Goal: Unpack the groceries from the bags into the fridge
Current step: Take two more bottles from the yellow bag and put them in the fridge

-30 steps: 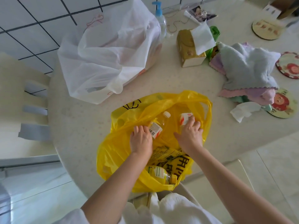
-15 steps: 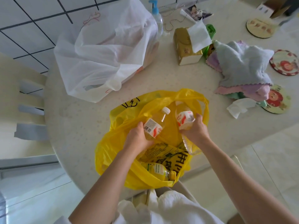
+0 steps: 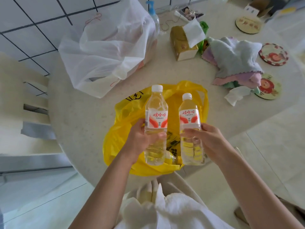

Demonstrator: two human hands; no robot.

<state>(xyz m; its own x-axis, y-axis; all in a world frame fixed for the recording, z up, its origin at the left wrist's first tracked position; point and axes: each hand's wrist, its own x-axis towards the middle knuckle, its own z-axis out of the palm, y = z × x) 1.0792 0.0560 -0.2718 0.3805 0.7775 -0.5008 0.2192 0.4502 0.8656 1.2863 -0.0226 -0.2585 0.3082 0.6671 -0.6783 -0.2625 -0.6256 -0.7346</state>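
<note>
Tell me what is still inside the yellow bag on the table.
Inside the yellow bag a small bottle of yellow drink lies near the front, beside a yellow packet with black print. The two water bottles held above it and the bag's folds hide anything else.

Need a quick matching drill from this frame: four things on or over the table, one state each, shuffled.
1 yellow bag
2 white bag
3 left-hand bottle
4 tissue box

a held upright by the left hand
b lies open under both bottles
c far side, a tissue sticking out
d crumpled, by the tiled wall

Pairs: 1-b, 2-d, 3-a, 4-c
</note>
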